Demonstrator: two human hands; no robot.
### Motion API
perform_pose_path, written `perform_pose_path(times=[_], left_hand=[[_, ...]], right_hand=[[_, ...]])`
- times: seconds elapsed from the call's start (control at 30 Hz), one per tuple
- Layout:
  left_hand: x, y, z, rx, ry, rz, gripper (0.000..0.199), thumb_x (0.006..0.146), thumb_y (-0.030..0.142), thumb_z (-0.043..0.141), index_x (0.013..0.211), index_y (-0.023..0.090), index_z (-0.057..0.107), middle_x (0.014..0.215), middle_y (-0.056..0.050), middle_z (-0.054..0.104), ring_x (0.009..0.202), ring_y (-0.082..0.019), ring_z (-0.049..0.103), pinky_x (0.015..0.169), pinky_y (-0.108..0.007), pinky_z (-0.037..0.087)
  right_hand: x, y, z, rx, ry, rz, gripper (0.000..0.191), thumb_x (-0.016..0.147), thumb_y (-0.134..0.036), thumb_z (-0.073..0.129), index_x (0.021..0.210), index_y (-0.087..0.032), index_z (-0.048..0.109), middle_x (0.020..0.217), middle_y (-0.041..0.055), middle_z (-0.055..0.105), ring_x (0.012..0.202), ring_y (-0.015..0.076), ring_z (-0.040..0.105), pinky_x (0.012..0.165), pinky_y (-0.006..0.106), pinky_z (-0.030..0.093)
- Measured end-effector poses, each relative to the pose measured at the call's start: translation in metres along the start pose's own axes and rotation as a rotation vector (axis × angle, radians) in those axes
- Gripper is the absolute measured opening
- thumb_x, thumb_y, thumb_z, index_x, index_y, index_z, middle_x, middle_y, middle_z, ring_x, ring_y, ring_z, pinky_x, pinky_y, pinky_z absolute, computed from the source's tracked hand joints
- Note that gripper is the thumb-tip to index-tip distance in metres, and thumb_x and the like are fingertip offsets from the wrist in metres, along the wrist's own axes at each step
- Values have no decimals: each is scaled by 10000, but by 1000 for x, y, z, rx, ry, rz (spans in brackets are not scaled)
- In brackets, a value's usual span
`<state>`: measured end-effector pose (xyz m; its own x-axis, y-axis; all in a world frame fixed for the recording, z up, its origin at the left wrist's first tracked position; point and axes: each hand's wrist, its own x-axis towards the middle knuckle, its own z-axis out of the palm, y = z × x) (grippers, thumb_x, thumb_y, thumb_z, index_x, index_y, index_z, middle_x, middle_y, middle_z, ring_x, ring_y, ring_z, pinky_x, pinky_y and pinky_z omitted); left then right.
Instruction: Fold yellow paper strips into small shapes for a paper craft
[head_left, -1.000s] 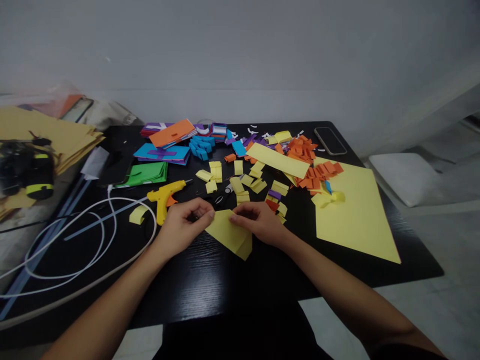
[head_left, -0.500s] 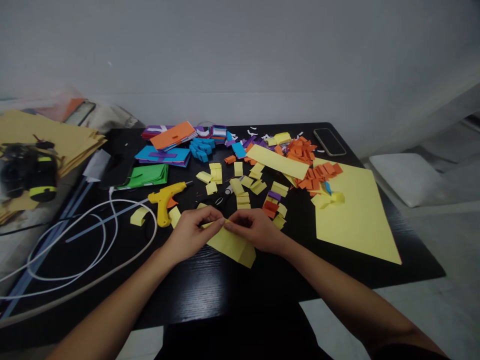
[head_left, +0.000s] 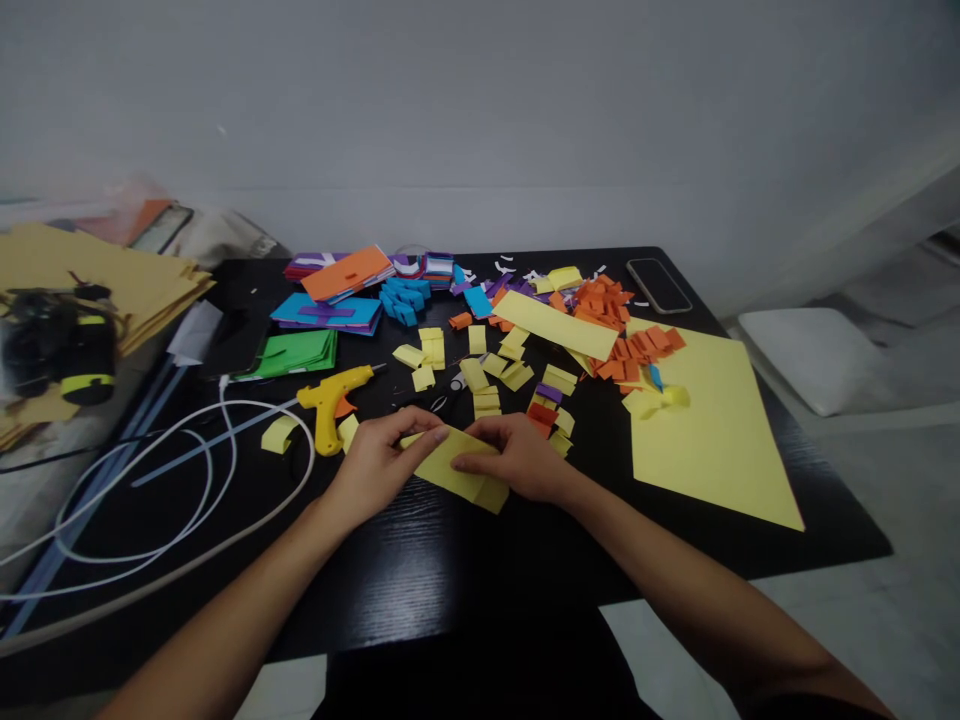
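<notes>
Between my hands is a creased strip of yellow paper (head_left: 457, 470), held just above the black table. My left hand (head_left: 382, 462) pinches its left part between thumb and fingers. On the right end, my right hand (head_left: 517, 458) grips the same strip, thumb on the near face. Beyond the hands lie several small folded yellow paper pieces (head_left: 432, 346) and a pair of scissors (head_left: 442, 400), partly covered by paper. A yellow hot glue gun (head_left: 330, 405) rests left of my left hand.
Orange folded pieces (head_left: 602, 300) and a large yellow sheet (head_left: 712, 430) lie at the right, near a phone (head_left: 660, 285). Stacked coloured paper (head_left: 349, 272) and a green bundle (head_left: 296, 352) stand at the back left. A white cable (head_left: 217, 520) loops across the left side.
My thumbs have moved apart along the yellow strip, the right one sliding right. The strip's lower edge has risen slightly, and more of its face shows between my hands.
</notes>
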<state>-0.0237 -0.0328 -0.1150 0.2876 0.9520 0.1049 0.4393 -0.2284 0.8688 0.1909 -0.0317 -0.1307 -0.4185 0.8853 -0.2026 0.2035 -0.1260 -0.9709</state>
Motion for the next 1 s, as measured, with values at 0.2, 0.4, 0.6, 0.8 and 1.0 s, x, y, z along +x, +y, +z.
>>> perform_pose_path(times=[0.2,0.4,0.6,0.8,1.0], left_hand=[[3,-7,-6,-99,4,-132,286,865,467,730,867,183,769,726,-7,721,647,-139,602,596,-232,449],[4,-7,-7,-127,33,-179,310,851,484,729,834,175,753,586,32,569,547,-110,483,514,-223,337],[6,-4,-9,-198,3,-233,315,860,483,713,864,169,743,630,5,656,569,-130,575,537,-226,414],[7,-2,-13,-200,72,-200,299,899,445,665,818,167,739,602,-14,696,586,-142,636,576,-226,472],[6,-2,-13,-197,148,-165,233,883,391,691,802,178,740,616,0,687,574,-138,638,553,-222,485]], right_hand=[[2,-1,-3,54,64,11,276,694,-387,873,848,-172,792,791,19,757,703,155,651,644,264,479],[4,1,-3,144,79,60,347,656,-381,900,920,-184,791,869,35,788,746,178,695,660,279,510],[4,2,-4,173,123,54,312,656,-396,900,859,-186,793,837,29,792,725,172,699,659,283,518],[5,2,-3,262,151,51,317,655,-390,902,887,-202,796,904,41,810,761,189,732,710,322,559],[5,2,-4,293,140,90,317,675,-405,893,902,-208,794,888,33,805,748,192,734,701,321,564]])
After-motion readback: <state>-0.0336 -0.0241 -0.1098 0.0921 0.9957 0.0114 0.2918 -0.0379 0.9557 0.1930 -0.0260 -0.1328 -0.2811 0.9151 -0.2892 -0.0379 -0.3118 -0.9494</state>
